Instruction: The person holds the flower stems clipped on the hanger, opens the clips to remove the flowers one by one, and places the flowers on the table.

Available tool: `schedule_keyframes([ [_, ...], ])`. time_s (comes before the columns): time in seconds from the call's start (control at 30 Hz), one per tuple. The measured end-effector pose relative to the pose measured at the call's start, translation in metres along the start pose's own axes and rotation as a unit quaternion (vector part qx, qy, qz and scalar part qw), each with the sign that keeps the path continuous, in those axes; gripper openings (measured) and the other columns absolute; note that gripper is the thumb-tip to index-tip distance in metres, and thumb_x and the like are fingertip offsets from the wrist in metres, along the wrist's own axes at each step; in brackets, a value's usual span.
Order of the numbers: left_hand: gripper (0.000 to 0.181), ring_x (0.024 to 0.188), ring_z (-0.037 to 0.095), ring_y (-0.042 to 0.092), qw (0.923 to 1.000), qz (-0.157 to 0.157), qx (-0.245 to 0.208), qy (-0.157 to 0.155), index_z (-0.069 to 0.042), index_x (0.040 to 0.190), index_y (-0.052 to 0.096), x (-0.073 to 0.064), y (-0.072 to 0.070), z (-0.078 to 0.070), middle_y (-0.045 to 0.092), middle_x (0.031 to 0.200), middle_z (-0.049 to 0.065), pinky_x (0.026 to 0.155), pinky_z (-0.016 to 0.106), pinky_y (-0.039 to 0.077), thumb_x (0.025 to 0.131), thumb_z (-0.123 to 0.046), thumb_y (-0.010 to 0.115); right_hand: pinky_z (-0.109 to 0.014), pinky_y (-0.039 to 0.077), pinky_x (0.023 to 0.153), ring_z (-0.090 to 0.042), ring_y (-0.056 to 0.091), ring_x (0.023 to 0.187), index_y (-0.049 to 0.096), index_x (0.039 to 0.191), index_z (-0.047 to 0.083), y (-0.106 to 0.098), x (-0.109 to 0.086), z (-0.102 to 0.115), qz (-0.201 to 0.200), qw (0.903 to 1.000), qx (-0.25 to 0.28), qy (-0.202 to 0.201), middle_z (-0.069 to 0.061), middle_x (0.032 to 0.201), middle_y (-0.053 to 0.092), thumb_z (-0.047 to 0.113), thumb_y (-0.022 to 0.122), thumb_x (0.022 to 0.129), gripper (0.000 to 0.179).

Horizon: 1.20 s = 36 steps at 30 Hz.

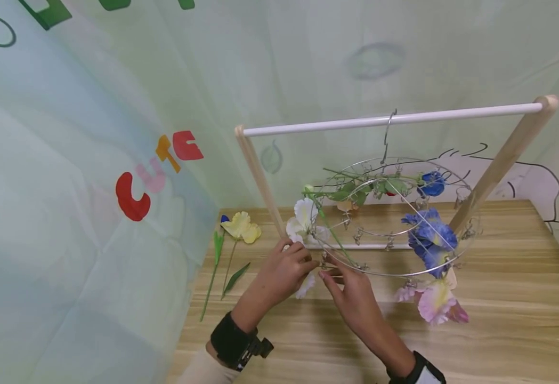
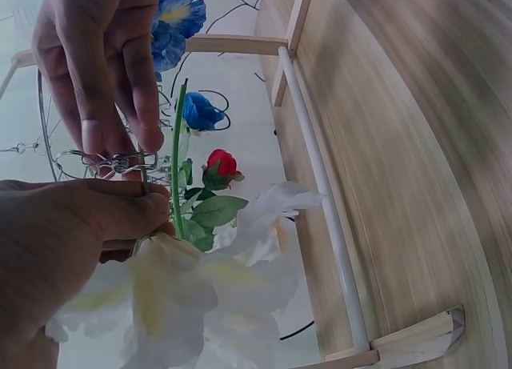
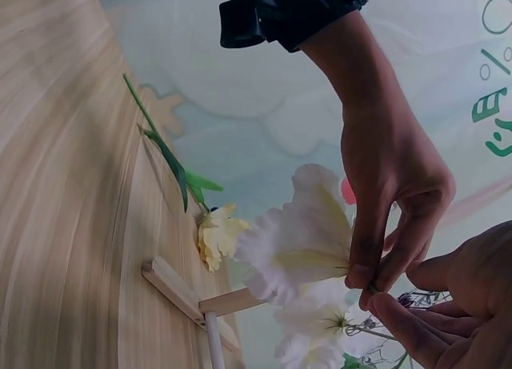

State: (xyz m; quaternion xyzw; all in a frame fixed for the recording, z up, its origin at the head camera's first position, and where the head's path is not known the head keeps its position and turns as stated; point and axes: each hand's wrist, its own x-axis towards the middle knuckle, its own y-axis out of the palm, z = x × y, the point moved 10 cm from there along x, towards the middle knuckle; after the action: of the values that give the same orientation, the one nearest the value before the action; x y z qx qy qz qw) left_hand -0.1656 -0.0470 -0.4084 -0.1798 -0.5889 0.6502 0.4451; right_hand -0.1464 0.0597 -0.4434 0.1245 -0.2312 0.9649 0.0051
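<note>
My left hand (image 1: 284, 269) pinches the stem of a white artificial flower (image 2: 172, 297) just behind its petals. Thumb and fingers of my right hand (image 1: 356, 296) hold a small metal clip (image 2: 120, 162) on the near left rim of a round wire hanger (image 1: 380, 274). Both hands' fingertips almost meet at the clip, where the short stem lies. A second white flower (image 1: 304, 213) hangs just beyond my left hand. In the right wrist view, the held bloom (image 3: 296, 233) points away from the fingers, and the fingers partly cover the clip.
The hanger hooks over the white bar (image 1: 317, 126) of a wooden rack. A blue-purple flower (image 1: 430, 240), a pink flower (image 1: 435, 306), a blue rose (image 1: 431, 183) and a red rose (image 2: 222, 169) are about the ring. A yellow flower (image 1: 243, 226) lies on the table at left.
</note>
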Motion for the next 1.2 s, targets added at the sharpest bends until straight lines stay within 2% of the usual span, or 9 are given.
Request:
schedule_keyframes([
  [0.2,0.014,0.102,0.013,0.067,0.9999,0.012,0.009,0.006,-0.025,0.107,0.085,0.001,-0.001,-0.008,0.078,0.101,-0.007,0.101,0.036,0.049,0.094,-0.023,0.083,-0.024,0.061,0.067,-0.015,0.079,0.080,0.060,0.149,0.007,0.000,0.001,-0.008,0.010,0.9993,0.015,0.031,-0.017,0.128,0.074,0.012,0.074,0.100,0.051],
  [0.33,0.015,0.101,0.013,0.067,0.9997,0.006,0.018,0.014,-0.024,0.108,0.085,0.002,-0.003,-0.013,0.077,0.099,-0.007,0.100,0.036,0.049,0.093,-0.024,0.083,-0.025,0.059,0.058,-0.004,0.072,0.064,0.060,0.150,0.012,0.002,0.000,-0.016,0.030,0.9962,0.043,0.069,-0.017,0.129,0.074,0.017,0.073,0.102,0.050],
  [0.43,0.013,0.103,0.012,0.066,0.9994,0.006,0.028,0.018,-0.024,0.107,0.085,0.003,-0.004,-0.017,0.075,0.100,-0.008,0.100,0.035,0.049,0.094,-0.023,0.082,-0.027,0.059,0.055,-0.003,0.071,0.058,0.063,0.146,0.013,0.001,0.001,-0.020,0.037,0.9941,0.061,0.082,-0.016,0.130,0.074,0.019,0.072,0.102,0.046],
  [0.6,0.013,0.108,0.012,0.064,0.9978,0.004,0.056,0.037,-0.026,0.104,0.083,0.003,-0.003,-0.025,0.073,0.102,-0.010,0.102,0.034,0.047,0.095,-0.019,0.078,-0.031,0.059,0.052,-0.011,0.072,0.052,0.069,0.135,0.005,0.000,0.003,-0.023,0.039,0.9898,0.109,0.082,-0.018,0.130,0.074,0.013,0.073,0.101,0.035],
  [0.67,0.014,0.107,0.012,0.064,0.9968,0.000,0.067,0.045,-0.027,0.104,0.083,0.003,-0.004,-0.029,0.073,0.103,-0.010,0.101,0.034,0.047,0.096,-0.018,0.076,-0.032,0.060,0.052,-0.012,0.072,0.052,0.070,0.131,0.003,0.000,0.003,-0.025,0.040,0.9878,0.124,0.085,-0.018,0.123,0.076,0.012,0.073,0.101,0.032],
  [0.83,0.015,0.105,0.011,0.063,0.9957,-0.008,0.078,0.050,-0.027,0.104,0.081,0.004,-0.006,-0.032,0.071,0.102,-0.010,0.101,0.034,0.048,0.096,-0.016,0.075,-0.032,0.060,0.053,-0.017,0.073,0.052,0.073,0.122,0.006,0.000,0.001,-0.032,0.042,0.9798,0.161,0.110,-0.010,0.084,0.080,0.012,0.074,0.100,0.022],
  [0.9,0.015,0.104,0.011,0.063,0.9957,-0.009,0.079,0.048,-0.027,0.104,0.081,0.003,-0.007,-0.032,0.071,0.102,-0.010,0.101,0.034,0.048,0.096,-0.016,0.074,-0.033,0.061,0.054,-0.019,0.074,0.054,0.074,0.118,0.006,0.000,0.001,-0.033,0.041,0.9764,0.179,0.114,-0.009,0.075,0.079,0.011,0.074,0.100,0.019],
  [1.0,0.015,0.103,0.011,0.063,0.9956,-0.006,0.081,0.047,-0.028,0.105,0.081,0.003,-0.007,-0.032,0.071,0.103,-0.010,0.101,0.034,0.048,0.097,-0.017,0.074,-0.035,0.062,0.057,-0.018,0.075,0.056,0.076,0.115,0.005,-0.001,0.002,-0.033,0.038,0.9731,0.201,0.106,-0.011,0.079,0.080,0.009,0.074,0.100,0.016],
  [1.2,0.017,0.107,0.011,0.064,0.9964,0.010,0.074,0.041,-0.029,0.108,0.083,0.001,-0.003,-0.031,0.071,0.104,-0.010,0.102,0.035,0.048,0.099,-0.018,0.074,-0.037,0.064,0.060,-0.020,0.077,0.062,0.077,0.114,0.003,-0.002,0.003,-0.032,0.034,0.9669,0.227,0.111,-0.019,0.102,0.081,0.007,0.072,0.100,0.015],
])
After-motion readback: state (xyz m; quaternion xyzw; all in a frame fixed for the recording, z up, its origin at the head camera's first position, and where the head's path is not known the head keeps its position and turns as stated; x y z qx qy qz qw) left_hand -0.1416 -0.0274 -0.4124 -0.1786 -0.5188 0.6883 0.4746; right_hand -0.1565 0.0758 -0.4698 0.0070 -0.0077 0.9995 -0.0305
